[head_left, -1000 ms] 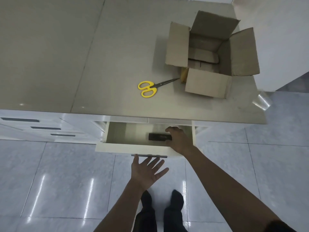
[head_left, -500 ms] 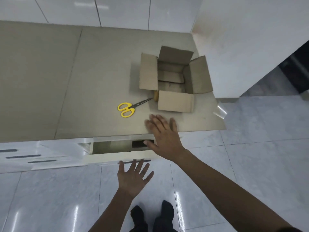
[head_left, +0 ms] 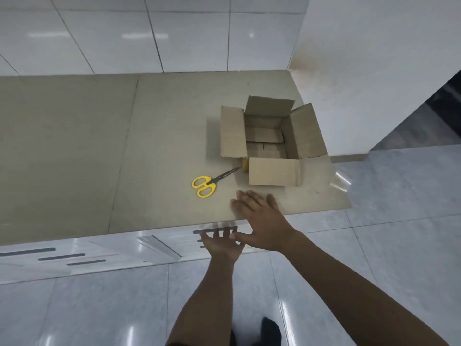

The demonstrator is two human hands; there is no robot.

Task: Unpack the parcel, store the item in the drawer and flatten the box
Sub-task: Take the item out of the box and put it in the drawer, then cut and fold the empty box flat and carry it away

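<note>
At two o'clock on the worktop (head_left: 99, 151) sits the open box (head_left: 270, 143), light, stiff cardboard best gripped at opposite walls; both hands, left hand (head_left: 222, 243) and right hand (head_left: 262, 221), are spread and hold nothing.

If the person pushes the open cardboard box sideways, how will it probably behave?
The cardboard box looks empty inside, so it is probably light and would slide easily on the smooth countertop. Its four flaps stand open and loose, so they would likely bend rather than push the box.
</note>
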